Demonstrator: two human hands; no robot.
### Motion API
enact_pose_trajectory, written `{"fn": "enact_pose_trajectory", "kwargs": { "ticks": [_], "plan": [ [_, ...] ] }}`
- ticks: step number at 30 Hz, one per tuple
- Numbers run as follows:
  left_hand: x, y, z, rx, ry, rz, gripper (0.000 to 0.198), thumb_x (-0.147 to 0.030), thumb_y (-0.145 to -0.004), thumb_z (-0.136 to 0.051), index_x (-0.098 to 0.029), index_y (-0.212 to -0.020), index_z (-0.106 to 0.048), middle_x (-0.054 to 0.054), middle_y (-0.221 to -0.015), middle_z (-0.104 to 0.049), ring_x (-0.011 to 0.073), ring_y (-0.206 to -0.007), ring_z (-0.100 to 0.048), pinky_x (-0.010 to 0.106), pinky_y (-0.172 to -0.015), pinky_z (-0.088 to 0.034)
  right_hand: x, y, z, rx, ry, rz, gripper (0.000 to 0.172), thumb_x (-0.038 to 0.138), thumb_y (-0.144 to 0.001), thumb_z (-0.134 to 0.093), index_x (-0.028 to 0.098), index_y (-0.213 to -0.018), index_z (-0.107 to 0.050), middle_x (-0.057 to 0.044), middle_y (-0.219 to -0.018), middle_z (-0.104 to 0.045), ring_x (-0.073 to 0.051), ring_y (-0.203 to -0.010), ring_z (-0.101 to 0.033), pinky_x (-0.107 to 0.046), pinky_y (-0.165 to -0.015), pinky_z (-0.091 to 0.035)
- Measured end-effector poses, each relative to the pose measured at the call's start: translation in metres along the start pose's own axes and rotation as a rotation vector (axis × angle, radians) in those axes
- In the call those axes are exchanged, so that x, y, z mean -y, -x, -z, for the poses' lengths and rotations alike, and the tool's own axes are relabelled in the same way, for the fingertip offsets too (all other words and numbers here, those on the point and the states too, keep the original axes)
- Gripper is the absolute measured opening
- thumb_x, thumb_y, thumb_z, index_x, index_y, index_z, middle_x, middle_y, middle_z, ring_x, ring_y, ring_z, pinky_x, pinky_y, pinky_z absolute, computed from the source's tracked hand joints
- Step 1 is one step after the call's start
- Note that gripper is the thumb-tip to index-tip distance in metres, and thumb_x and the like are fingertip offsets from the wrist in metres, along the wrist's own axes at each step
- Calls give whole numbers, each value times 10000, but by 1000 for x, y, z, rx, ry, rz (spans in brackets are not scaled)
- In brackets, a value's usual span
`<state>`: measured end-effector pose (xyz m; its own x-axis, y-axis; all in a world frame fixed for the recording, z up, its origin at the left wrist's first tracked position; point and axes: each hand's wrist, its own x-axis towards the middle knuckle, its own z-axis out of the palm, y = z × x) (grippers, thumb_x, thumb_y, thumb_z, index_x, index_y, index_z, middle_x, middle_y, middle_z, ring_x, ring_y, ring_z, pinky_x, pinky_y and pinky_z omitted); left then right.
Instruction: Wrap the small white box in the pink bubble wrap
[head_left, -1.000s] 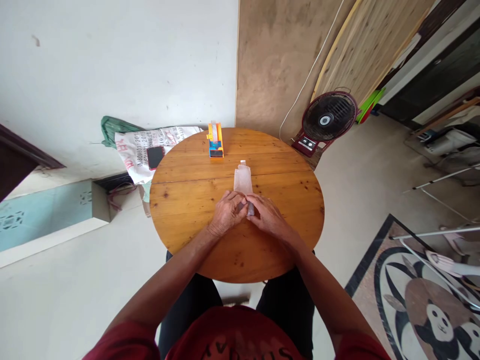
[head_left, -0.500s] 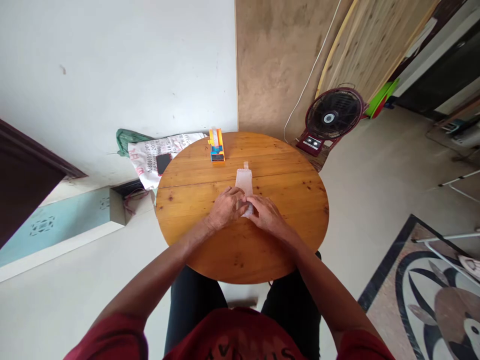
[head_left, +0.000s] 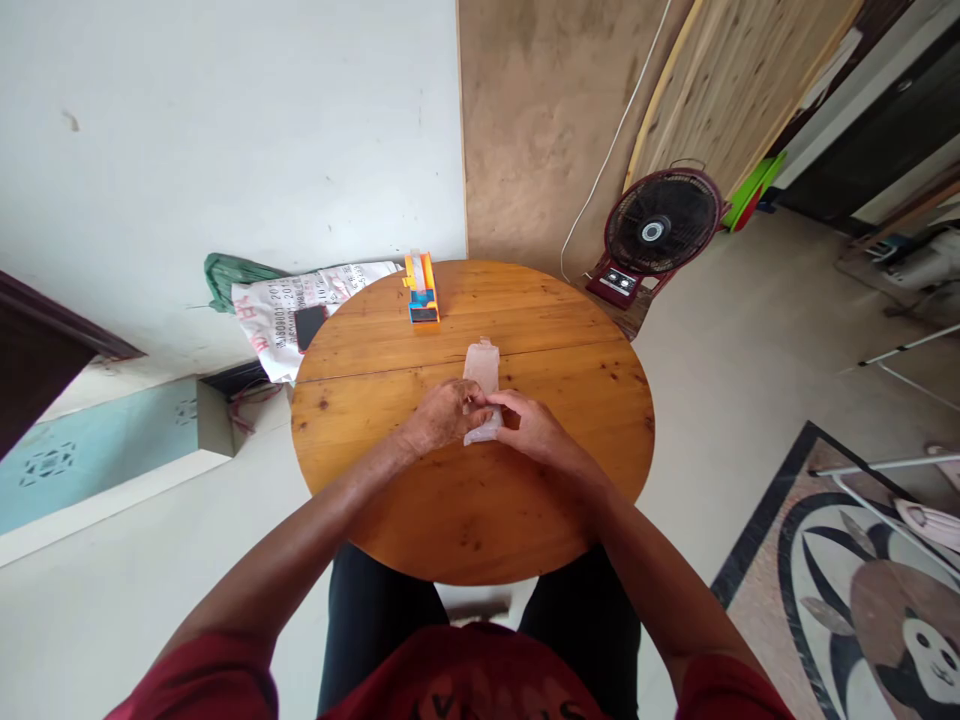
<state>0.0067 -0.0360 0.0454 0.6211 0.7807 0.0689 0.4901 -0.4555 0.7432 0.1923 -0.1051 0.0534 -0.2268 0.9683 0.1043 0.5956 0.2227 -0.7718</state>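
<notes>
Whitish and translucent, a narrow oblong packet point(head_left: 481, 366) lies lengthwise near the middle of the round, varnished brown wooden table point(head_left: 472, 535), its far end reaching beyond both hands. The left hand point(head_left: 448, 413) curls its fingers over the packet from the left; the right hand point(head_left: 537, 428) curves in from the right, thumb and forefinger parted, tips at the packet. Whether either hand's fingers pinch it, I cannot tell. An orange-and-blue tape dispenser point(head_left: 422, 288) stands near the table's far edge, apart from both hands.

Dark red shirt point(head_left: 469, 665), black trousers point(head_left: 382, 590)
</notes>
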Motion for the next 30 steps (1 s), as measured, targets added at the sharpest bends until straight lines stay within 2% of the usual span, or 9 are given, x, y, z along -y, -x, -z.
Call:
{"fn": "enact_pose_trajectory", "kwargs": {
  "ticks": [6, 8, 10, 14, 17, 21, 23, 27, 30],
  "plan": [
    [1, -10, 5, 138, 117, 99, 191, -354, -807, -634, -168, -803, -675, 4, -719, -628, 136, -652, -532, 248, -580, -354, -10, -9, 8, 165, -252, -183, 451, 158, -734, -649, 182, -1183, -684, -36, -1060, -738, -191, -915, -683, -298, -822, -516],
    [1, -13, 8, 182, 182, 138, 217, -377, -801, -630, -163, -786, -665, -3, -703, -609, 127, -633, -509, 239, -567, -349, -13, -15, 11, 225, -269, -200, 425, 160, -737, -641, 176, -1160, -683, -25, -1005, -734, -185, -886, -676, -290, -801, -514],
    [1, -17, 11, 211, 241, 176, 236, -392, -794, -629, -161, -746, -644, -14, -669, -574, 117, -607, -479, 234, -555, -333, -12, -20, 14, 248, -179, -164, 365, 192, -762, -643, 172, -1123, -688, -35, -1009, -714, -188, -892, -658, -295, -803, -504],
    [5, -24, 16, 229, 278, 206, 311, -447, -815, -589, -165, -684, -581, -32, -606, -464, 107, -566, -394, 240, -528, -262, -1, -22, 17, 175, 124, -15, 251, 239, -865, -582, 167, -1084, -681, -100, -1188, -637, -215, -1052, -606, -340, -932, -459],
    [9, -28, 15, 236, 282, 185, 328, -452, -839, -538, -163, -686, -566, -33, -610, -432, 106, -572, -369, 244, -532, -247, 6, -16, 13, 89, 243, 33, 298, 208, -916, -521, 171, -1193, -622, -112, -1201, -640, -226, -1125, -580, -360, -991, -433],
    [16, -29, 10, 229, 333, 144, 336, -429, -853, -508, -167, -643, -523, -39, -594, -390, 99, -559, -340, 239, -527, -239, 8, -7, 1, -16, 345, 37, 306, 220, -942, -511, 175, -1238, -577, -120, -1209, -654, -235, -1138, -586, -362, -990, -444],
    [19, -30, 6, 203, 343, 132, 346, -413, -851, -510, -170, -607, -488, -40, -586, -376, 95, -553, -332, 236, -521, -235, 8, -3, -4, -15, 372, 60, 325, 267, -948, -530, 178, -1260, -551, -124, -1265, -632, -241, -1172, -575, -365, -1001, -444],
    [23, -30, 0, 171, 352, 109, 367, -376, -841, -520, -176, -551, -418, -38, -581, -364, 88, -547, -322, 233, -514, -232, 7, -2, -11, 47, 507, 98, 472, 364, -880, -652, 154, -1279, -514, -151, -1279, -614, -295, -1177, -559, -403, -979, -454],
    [25, -31, 1, 188, 362, 105, 370, -372, -842, -510, -182, -543, -403, -43, -559, -346, 88, -529, -311, 238, -505, -225, 3, -4, -12, 79, 562, 112, 407, 313, -883, -644, 164, -1244, -529, -143, -1249, -629, -292, -1141, -565, -388, -956, -452]
  ]
}}
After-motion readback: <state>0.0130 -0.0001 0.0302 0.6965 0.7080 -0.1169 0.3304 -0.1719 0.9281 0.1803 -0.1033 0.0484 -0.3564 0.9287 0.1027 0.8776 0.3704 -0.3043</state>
